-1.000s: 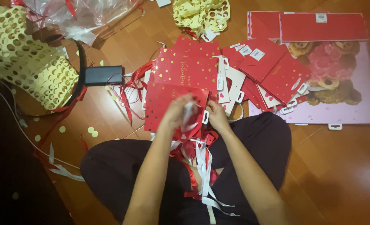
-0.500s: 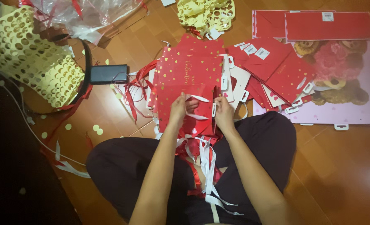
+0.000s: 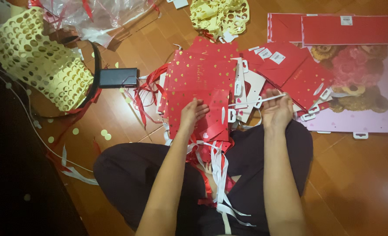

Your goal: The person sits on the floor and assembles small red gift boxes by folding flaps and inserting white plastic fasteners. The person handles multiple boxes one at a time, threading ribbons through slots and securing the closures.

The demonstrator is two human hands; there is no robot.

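Pinching a white ribbon (image 3: 257, 101), right hand (image 3: 276, 109) pulls it taut rightward from the red gift bag (image 3: 202, 94); ribbon axis runs left-right. Left hand (image 3: 193, 112), fingers curled, presses the bag's lower edge, just above the lap.

A stack of flat paper bags (image 3: 200, 83) lies on the floor (image 3: 346, 175), a small box (image 3: 118, 78) to its left.

Glossy red paper bag (image 3: 202, 94), white ribbon (image 3: 257, 101), polished wood floor (image 3: 351, 183).
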